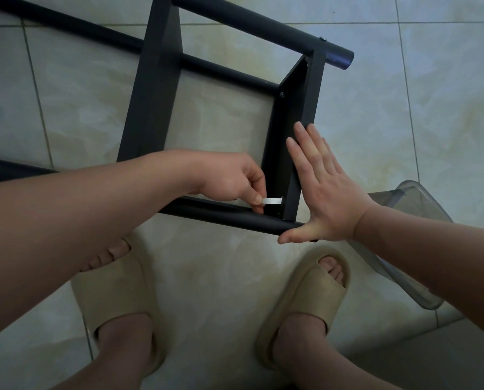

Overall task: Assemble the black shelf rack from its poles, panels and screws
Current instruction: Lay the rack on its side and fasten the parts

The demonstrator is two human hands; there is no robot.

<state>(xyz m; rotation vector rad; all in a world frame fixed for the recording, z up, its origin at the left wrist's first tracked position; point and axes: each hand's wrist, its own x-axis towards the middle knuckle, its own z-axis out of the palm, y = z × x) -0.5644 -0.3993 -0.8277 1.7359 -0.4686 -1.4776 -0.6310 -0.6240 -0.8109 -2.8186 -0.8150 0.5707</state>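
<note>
Black rack (156, 88) lies sideways on the floor (221, 277), right hand (325, 190) flat and open against the outside of its end panel (309, 102), left hand (235, 178) just inside that panel, grip pinching a small silver key (273, 200) pointing across into the panel's near corner.

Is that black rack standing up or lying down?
Lying on its side: the shelf rack has poles running level over the tiled floor, and its panels stand on edge.
</note>
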